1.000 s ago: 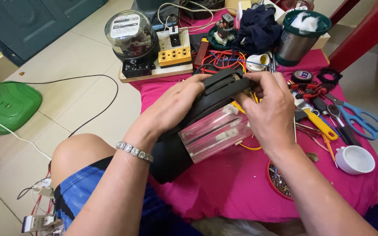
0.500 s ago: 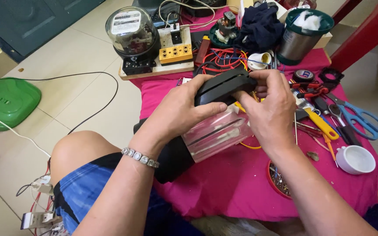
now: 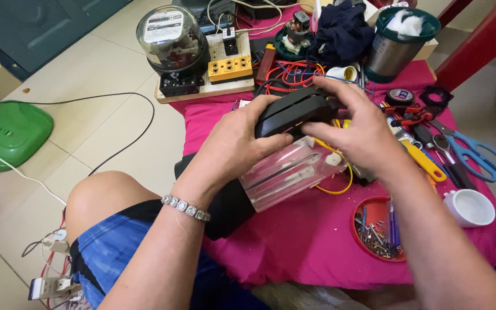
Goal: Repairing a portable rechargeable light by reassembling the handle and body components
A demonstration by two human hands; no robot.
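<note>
I hold a black appliance with a clear plastic chamber [image 3: 285,172] over the pink-covered table [image 3: 311,241]. My left hand [image 3: 233,143] grips the black upper casing [image 3: 294,110] from the left, thumb lying across it. My right hand [image 3: 357,123] clasps the same black casing from the right, fingers curled over its top end. The clear chamber hangs below both hands, tilted, and its black base [image 3: 231,206] rests near the table's front-left edge. A yellow wire [image 3: 340,183] loops beside the chamber.
Behind the hands stand a wooden board with an electricity meter [image 3: 173,43] and a yellow block [image 3: 231,68], red wires [image 3: 291,74], a metal can [image 3: 397,46]. Right: blue scissors [image 3: 480,158], yellow-handled tool [image 3: 423,161], white cup [image 3: 469,208], red dish of screws [image 3: 377,229]. A green object [image 3: 7,132] and cables lie on the floor.
Both hands have shifted on the black casing, lifting and turning its top end slightly. My right fingers now curl further over the end.
</note>
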